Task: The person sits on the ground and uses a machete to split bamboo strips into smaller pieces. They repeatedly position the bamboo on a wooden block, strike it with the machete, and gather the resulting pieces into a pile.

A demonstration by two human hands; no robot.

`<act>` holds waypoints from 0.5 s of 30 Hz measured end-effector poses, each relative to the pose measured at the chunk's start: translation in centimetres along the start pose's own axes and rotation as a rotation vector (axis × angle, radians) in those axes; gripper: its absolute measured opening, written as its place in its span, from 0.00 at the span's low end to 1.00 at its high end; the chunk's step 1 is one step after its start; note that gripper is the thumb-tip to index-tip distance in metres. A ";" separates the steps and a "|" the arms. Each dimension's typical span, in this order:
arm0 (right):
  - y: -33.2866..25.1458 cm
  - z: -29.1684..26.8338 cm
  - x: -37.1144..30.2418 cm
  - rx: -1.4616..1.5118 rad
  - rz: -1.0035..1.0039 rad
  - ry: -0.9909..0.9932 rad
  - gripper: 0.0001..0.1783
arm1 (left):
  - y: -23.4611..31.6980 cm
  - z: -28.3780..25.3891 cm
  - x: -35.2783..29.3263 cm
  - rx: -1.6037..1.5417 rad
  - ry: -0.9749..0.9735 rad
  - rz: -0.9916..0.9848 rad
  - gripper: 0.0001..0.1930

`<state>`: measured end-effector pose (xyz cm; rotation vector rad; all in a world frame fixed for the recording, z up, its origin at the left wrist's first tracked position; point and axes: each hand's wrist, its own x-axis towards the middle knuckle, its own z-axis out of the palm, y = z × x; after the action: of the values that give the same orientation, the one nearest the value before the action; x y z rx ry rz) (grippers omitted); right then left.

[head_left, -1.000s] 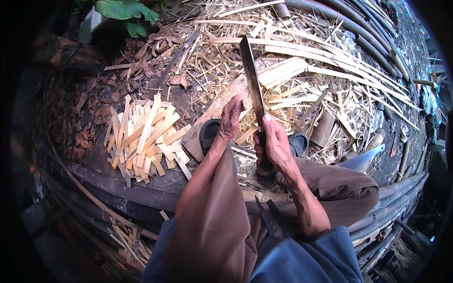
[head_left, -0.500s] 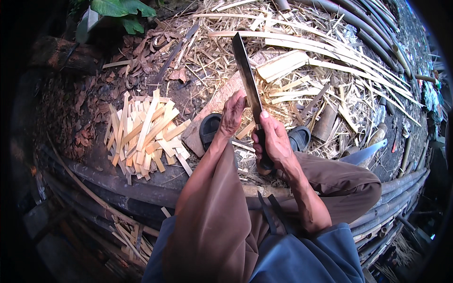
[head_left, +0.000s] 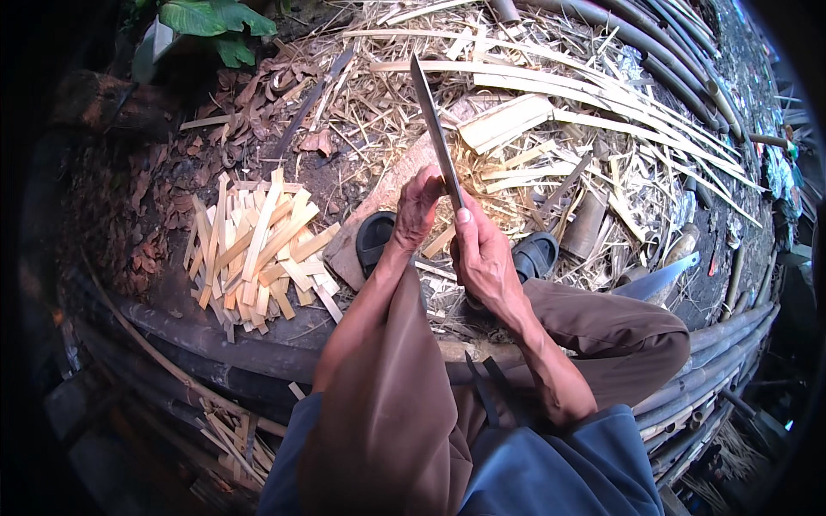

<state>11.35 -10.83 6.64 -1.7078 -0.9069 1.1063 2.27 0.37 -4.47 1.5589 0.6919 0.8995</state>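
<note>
My right hand (head_left: 486, 258) is wrapped round the handle of a machete (head_left: 434, 120), thumb laid along the base of the long dark blade. The blade points up and away, turned nearly edge-on, and the handle is hidden by the hand. Close beside the blade's lower part is my left hand (head_left: 418, 206), fingers curled toward it above my raised knee. What those fingers hold, if anything, is hidden. Below the hands, a pale bamboo strip (head_left: 439, 242) shows among the shavings.
A pile of short split bamboo pieces (head_left: 258, 249) lies on the left. Long strips (head_left: 602, 95) and a split bamboo section (head_left: 506, 123) lie ahead over shavings. To the right is a saw blade (head_left: 656, 279). Black sandals (head_left: 535, 255) are on my feet; bamboo poles (head_left: 714, 344) run alongside.
The machete has turned so its blade shows narrower, and its black handle has gone out of sight behind my right hand. That hand has shifted slightly left, closer to my left hand.
</note>
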 end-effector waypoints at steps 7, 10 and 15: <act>-0.2 0.0 0.1 -0.037 -0.028 0.033 0.25 | -1.8 0.4 0.5 0.075 0.023 0.076 0.25; -1.6 -1.0 -0.7 -0.012 0.034 0.009 0.25 | 1.4 0.3 1.6 0.032 -0.091 0.074 0.26; -1.2 -1.0 -0.1 -0.108 -0.028 0.016 0.25 | -1.6 0.8 0.8 0.056 0.018 0.127 0.27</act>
<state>12.15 -10.79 8.02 -1.7835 -0.9938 1.0404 3.48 0.86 -5.99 1.6609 0.6417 0.9965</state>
